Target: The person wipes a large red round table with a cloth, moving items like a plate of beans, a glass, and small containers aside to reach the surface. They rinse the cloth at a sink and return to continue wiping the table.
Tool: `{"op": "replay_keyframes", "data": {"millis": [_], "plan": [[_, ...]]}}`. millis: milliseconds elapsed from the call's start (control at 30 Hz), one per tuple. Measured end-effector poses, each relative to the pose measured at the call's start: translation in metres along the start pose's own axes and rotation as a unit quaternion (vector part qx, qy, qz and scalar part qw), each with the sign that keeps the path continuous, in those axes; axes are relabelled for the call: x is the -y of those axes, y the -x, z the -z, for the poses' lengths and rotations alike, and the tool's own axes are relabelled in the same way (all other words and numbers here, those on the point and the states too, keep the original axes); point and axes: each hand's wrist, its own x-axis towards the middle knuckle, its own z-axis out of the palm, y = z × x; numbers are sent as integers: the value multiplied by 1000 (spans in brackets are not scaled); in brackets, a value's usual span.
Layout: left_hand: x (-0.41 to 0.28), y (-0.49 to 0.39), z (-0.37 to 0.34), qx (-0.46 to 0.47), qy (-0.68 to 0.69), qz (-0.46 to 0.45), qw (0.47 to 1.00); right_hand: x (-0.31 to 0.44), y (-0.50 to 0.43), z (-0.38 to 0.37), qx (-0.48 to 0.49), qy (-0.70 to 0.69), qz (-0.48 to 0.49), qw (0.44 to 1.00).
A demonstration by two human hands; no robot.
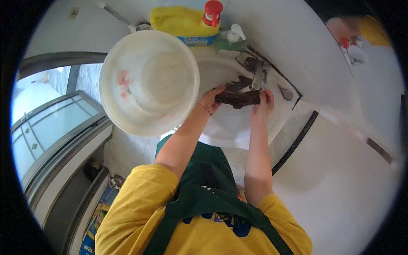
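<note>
A dark brown, wet-looking cloth (237,98) is stretched sideways over a white washbasin (223,130). My left hand (213,98) grips its left end, and my right hand (265,101) pinches its right end just below the metal faucet (257,76). Another dark piece (240,83) lies in the basin behind it, left of the faucet; whether the two are joined I cannot tell. Some of my fingers are hidden behind the cloth.
A large white plastic basin (149,83) stands left of my hands, over the washbasin's side. Behind are a yellow jug (181,22) with a red cap and a green pump bottle (232,41). A framed glass door (67,118) is at left, a wall at right.
</note>
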Motion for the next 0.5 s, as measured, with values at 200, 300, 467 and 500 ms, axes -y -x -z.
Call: {"op": "replay_keyframes", "data": {"millis": [200,300,467,500], "plan": [[20,-12,-45,51,182,92,978,23,9,43,31,-40,-32,998],[18,-7,-56,37,143,-59,987,21,14,45,24,83,1,996],[15,10,-72,75,97,-22,992,17,16,36,197,370,-21,908],[15,17,-76,53,68,0,996,20,10,30,233,432,-10,871]]}}
